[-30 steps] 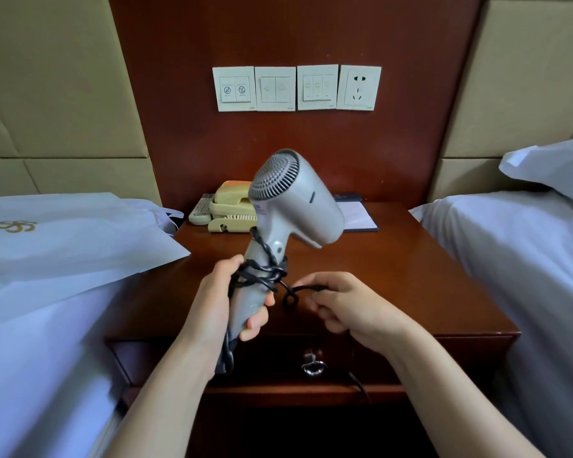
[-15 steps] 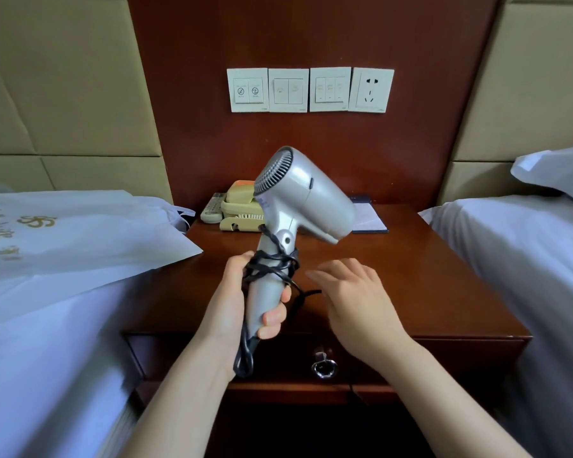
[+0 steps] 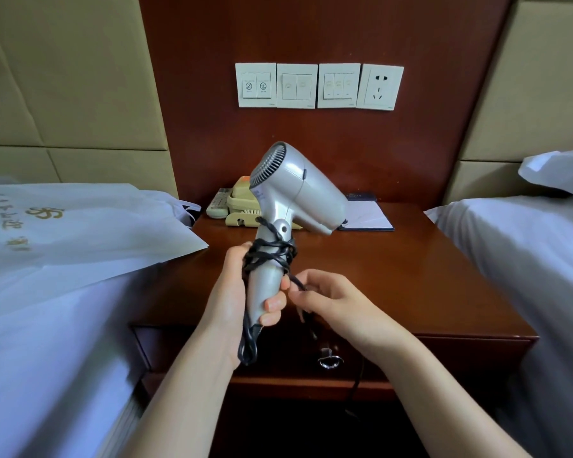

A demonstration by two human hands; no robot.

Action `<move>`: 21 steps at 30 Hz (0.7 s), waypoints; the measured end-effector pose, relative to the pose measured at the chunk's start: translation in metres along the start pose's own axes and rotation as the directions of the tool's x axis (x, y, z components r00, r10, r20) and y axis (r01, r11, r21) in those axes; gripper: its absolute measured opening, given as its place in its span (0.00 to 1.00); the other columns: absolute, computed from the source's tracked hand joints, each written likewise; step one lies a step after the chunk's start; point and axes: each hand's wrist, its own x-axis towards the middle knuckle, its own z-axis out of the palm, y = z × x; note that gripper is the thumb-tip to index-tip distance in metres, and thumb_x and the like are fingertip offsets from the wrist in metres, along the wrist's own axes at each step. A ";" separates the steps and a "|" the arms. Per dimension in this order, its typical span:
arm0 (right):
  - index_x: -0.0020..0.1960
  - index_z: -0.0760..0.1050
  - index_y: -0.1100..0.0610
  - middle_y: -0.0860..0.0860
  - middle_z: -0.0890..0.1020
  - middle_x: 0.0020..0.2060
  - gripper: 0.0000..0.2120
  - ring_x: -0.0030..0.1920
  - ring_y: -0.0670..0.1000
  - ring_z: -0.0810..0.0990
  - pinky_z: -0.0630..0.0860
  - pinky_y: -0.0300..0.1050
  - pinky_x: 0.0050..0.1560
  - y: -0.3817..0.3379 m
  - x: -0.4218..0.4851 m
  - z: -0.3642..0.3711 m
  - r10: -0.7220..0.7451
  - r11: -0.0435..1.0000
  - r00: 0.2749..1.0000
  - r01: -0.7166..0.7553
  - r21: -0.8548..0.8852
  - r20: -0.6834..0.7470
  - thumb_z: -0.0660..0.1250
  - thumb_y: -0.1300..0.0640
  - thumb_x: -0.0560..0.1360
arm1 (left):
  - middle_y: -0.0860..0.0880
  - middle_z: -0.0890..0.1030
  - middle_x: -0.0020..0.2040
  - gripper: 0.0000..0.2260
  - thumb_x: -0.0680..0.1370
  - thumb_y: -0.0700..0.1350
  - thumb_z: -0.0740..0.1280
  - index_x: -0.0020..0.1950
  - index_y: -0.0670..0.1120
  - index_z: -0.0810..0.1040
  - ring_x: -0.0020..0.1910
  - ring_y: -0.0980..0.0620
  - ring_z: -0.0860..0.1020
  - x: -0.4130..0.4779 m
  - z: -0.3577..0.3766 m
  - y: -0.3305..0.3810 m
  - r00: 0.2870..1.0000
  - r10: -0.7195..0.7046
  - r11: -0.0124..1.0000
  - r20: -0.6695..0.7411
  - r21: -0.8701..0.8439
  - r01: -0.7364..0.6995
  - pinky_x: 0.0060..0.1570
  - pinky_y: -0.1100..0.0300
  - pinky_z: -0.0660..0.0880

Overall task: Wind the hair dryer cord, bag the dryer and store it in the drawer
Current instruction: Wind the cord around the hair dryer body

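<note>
Change since half a second ago: my right hand (image 3: 336,304), which was spread flat beside the handle, now has its fingers curled in and pinching the cord; the dryer tips a little more upright.
Head view, left hand (image 3: 235,299): my fingers are wrapped tight round the lower handle of the hair dryer (image 3: 290,206), thumb side toward me, fingertips showing on the right of the handle.
Head view, right hand: thumb and forefinger pinch a strand of the cord just to the right of the handle, touching my left fingertips.
Hair dryer: silver, held above the front of the nightstand (image 3: 411,285), handle down, grille toward the upper left, nozzle toward the right.
Cord (image 3: 272,256): black, looped several times round the upper handle in an untidy bunch; one loop hangs below my left palm, and a strand runs down past the drawer front.
Drawer (image 3: 427,355): closed, with a metal ring pull (image 3: 328,361) at its middle.
Bag (image 3: 80,233): white with gold print, lying flat on the bed (image 3: 47,342) to my left, its corner overlapping the nightstand's edge.
Back of nightstand: a beige telephone (image 3: 242,206), a remote (image 3: 218,204) beside it, a notepad (image 3: 366,214) to the right.
Wall: a row of switches (image 3: 296,85) and a socket (image 3: 379,86).
</note>
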 end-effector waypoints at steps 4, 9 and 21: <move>0.41 0.72 0.56 0.46 0.71 0.30 0.06 0.31 0.44 0.68 0.64 0.36 0.33 0.002 0.000 -0.006 0.035 0.999 0.997 -0.033 -0.030 0.071 0.64 0.61 0.77 | 0.45 0.74 0.29 0.22 0.78 0.55 0.51 0.49 0.38 0.73 0.14 0.53 0.67 -0.008 -0.013 -0.016 0.939 -0.166 0.955 0.302 -0.189 0.230 0.15 0.69 0.62; 0.42 0.75 0.53 0.43 0.72 0.33 0.03 0.33 0.43 0.67 0.62 0.36 0.35 0.009 -0.006 -0.011 0.049 0.996 0.988 -0.058 0.061 0.144 0.64 0.60 0.71 | 0.45 0.73 0.28 0.21 0.77 0.55 0.53 0.36 0.40 0.72 0.15 0.54 0.64 -0.009 -0.012 -0.015 0.949 -0.134 0.934 0.287 -0.284 0.218 0.16 0.71 0.59; 0.28 0.62 0.56 0.49 0.64 0.26 0.22 0.31 0.48 0.63 0.62 0.43 0.42 0.015 -0.006 -0.006 -0.002 1.000 0.994 0.003 0.014 -0.105 0.61 0.45 0.74 | 0.44 0.72 0.31 0.18 0.76 0.54 0.57 0.41 0.38 0.73 0.17 0.53 0.65 0.003 -0.026 -0.016 0.992 -0.099 0.981 -0.080 -0.178 0.083 0.18 0.69 0.60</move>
